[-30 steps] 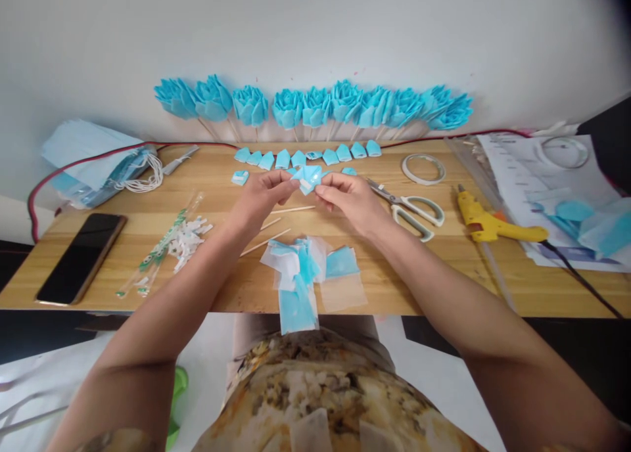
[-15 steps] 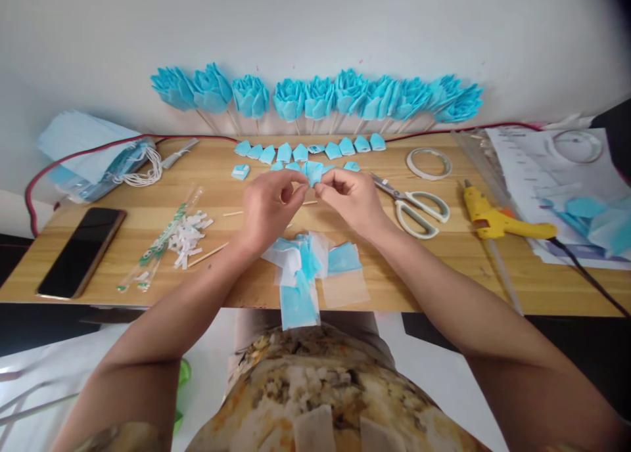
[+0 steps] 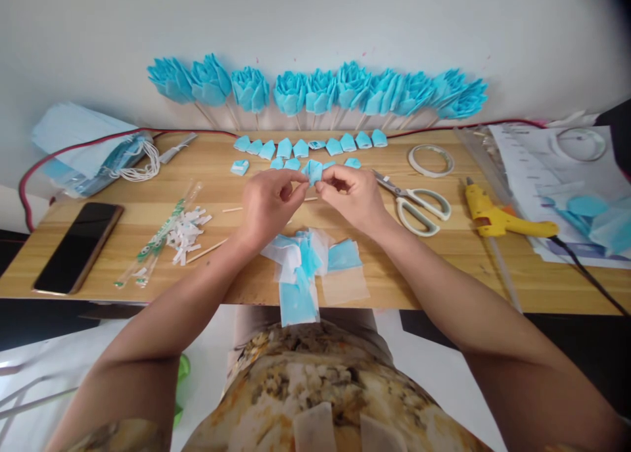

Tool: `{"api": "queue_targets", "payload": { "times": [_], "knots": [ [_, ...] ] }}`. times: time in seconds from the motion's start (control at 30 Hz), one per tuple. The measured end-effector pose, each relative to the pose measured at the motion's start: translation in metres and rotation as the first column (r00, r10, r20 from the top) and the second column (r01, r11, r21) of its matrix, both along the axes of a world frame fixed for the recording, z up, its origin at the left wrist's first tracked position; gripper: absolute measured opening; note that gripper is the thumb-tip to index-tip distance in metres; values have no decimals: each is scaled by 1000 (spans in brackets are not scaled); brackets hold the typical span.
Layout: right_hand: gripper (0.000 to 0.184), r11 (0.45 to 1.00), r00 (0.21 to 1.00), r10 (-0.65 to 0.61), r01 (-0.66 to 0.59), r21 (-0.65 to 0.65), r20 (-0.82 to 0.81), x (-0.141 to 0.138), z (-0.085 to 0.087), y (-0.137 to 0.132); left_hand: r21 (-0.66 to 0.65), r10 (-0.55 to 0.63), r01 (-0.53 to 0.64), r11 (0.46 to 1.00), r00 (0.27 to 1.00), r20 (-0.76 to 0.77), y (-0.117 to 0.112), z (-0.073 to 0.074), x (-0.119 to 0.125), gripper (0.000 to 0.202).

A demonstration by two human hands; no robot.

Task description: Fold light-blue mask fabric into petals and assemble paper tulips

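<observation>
Between my fingertips is a small folded blue fabric petal (image 3: 314,171), held above the wooden table (image 3: 148,242). My left hand (image 3: 273,199) pinches its left lower edge, thumb against forefinger. On the other side my right hand (image 3: 350,196) pinches the right lower edge. Just beyond are two rows of similar folded blue petals (image 3: 284,148). Below my wrists lie cut blue and white fabric pieces (image 3: 300,274), one hanging over the table's front edge. Thin wooden sticks (image 3: 207,249) lie partly behind my left hand and forearm.
Blue fabric flowers (image 3: 290,94) on sticks lean along the wall. To the right are scissors (image 3: 417,205), a tape roll (image 3: 430,161) and a yellow glue gun (image 3: 497,219). Leftward are a phone (image 3: 79,248), white scraps (image 3: 187,235) and a pack of face masks (image 3: 83,146).
The view has shifted slightly. Both hands stay pinched on the blue petal in nearly the same place, with its face turned a little.
</observation>
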State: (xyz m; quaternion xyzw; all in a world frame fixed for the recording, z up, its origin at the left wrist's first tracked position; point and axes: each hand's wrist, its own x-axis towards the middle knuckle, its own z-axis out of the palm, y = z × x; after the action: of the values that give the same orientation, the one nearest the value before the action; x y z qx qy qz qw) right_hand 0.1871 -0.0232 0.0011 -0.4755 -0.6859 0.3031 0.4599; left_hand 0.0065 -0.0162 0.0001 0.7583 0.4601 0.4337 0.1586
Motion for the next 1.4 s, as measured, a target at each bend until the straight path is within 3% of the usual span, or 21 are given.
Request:
{"api": "queue_targets", "payload": {
  "times": [0.6,0.9,1.1,1.17,1.27,1.33,1.4],
  "knots": [
    [17,993,999,24,-27,117,24,0,-3,2,44,-76,74,996,995,65,2,-3,0,14],
    [16,998,1000,24,-25,53,13,1,-2,2,-107,-83,103,989,982,172,0,3,1,14],
    [22,994,982,56,-71,-80,-178,4,-1,5,-239,-24,124,963,923,384,4,9,-3,20],
    [24,989,974,72,-97,-108,-216,4,-2,6,-299,-6,165,940,883,469,8,9,-4,20],
    [22,983,971,85,-119,-140,-224,4,-3,6,-402,-52,325,856,828,558,12,6,-5,24],
    [22,980,972,91,-126,-155,-218,3,-3,5,-441,-105,419,794,809,578,13,4,-5,24],
    [21,979,974,98,-131,-155,-203,3,-3,4,-462,-127,450,764,807,576,12,3,-5,22]
  ]
}}
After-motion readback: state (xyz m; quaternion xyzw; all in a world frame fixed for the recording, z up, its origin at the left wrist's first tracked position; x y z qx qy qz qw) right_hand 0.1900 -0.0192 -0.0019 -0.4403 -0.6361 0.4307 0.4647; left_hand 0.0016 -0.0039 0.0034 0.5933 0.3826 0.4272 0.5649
